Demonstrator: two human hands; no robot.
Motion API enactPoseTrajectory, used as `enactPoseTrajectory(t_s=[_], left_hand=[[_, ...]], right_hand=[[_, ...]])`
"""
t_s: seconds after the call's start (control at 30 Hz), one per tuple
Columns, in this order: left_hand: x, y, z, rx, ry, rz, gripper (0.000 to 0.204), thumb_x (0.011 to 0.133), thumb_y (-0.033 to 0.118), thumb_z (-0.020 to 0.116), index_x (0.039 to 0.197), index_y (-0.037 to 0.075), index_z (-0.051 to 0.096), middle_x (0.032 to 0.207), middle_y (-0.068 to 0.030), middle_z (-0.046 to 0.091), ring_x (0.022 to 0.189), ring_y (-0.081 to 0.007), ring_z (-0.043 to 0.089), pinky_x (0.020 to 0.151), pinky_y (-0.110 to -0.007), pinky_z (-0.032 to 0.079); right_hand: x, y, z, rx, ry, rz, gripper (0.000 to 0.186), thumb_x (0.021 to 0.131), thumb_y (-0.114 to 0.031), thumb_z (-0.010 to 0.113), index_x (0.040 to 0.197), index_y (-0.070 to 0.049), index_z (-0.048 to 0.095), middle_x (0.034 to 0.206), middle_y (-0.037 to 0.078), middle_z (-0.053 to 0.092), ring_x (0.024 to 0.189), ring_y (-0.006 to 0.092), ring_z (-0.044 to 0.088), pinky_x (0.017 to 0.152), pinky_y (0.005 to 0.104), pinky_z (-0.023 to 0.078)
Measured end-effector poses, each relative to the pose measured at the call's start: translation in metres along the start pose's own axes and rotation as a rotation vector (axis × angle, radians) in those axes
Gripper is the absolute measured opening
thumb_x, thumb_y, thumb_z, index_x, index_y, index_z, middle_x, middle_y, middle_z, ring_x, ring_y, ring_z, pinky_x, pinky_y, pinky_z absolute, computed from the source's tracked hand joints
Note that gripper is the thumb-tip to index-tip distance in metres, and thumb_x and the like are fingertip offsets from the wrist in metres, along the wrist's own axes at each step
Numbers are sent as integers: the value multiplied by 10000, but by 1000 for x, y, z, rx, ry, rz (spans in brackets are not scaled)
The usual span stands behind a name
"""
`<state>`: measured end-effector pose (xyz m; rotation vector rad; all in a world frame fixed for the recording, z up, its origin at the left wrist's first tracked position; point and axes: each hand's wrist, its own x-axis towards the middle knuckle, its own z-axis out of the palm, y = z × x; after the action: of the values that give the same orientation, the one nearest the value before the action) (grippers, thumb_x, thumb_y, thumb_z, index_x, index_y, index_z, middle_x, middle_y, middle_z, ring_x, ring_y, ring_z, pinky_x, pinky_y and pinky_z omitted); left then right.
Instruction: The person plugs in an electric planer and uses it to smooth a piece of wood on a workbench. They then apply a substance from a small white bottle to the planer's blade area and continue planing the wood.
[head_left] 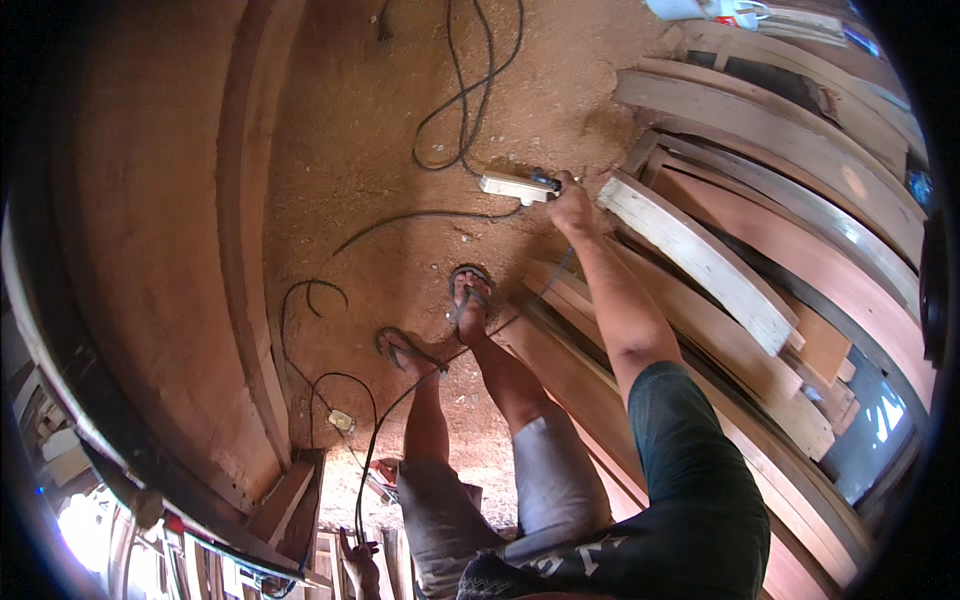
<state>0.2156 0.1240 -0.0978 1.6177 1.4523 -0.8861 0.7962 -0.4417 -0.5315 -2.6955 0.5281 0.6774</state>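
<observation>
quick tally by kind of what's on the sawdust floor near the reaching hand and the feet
white power strip at the right hand: 1
flip-flops, one on each foot: 2
small pale socket box: 1
loose black cable runs: 3 or more, tangled, exact count unclear
total: 7 at least

A power strip point(515, 187) lies on the sawdust floor point(350, 150) far ahead, the right hand point(572, 208) at its right end. Stacked planks point(760, 250) lie right; cables point(460, 100) run beyond. The left hand point(360, 562), near and low, seems to hold a cord point(375, 450).
</observation>
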Motion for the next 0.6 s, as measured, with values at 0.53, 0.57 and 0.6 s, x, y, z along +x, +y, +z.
enactPoseTrajectory(t_s=[0.53, 0.57, 0.6], left_hand=[[39, 169, 121, 651, 149, 313, 557, 937, 213, 681, 1446, 28, 555, 1391, -311, 543, 1312, -511, 476, 1100, -612, 388], [39, 173, 124, 682, 110, 324, 577, 938, 222, 675, 1462, 26, 532, 1391, -308, 546, 1320, -504, 479, 1109, -600, 394], [34, 178, 136, 683, 86, 328, 595, 955, 274, 662, 1469, 17, 508, 1396, -303, 543, 1312, -492, 488, 1101, -589, 403]], right_hand=[[55, -4, 131, 382, -227, -2, 351, 920, -294, 769, 1150, -38, 703, 982, 142, 754, 901, 281, 704, 813, 410, 557], [43, 2, 138, 301, -57, 54, 367, 936, -342, 727, 1131, -34, 688, 1020, 204, 758, 933, 400, 739, 825, 480, 572], [39, 1, 140, 304, -31, 56, 360, 957, -346, 680, 1141, -36, 675, 1018, 215, 752, 950, 425, 726, 834, 496, 570]])
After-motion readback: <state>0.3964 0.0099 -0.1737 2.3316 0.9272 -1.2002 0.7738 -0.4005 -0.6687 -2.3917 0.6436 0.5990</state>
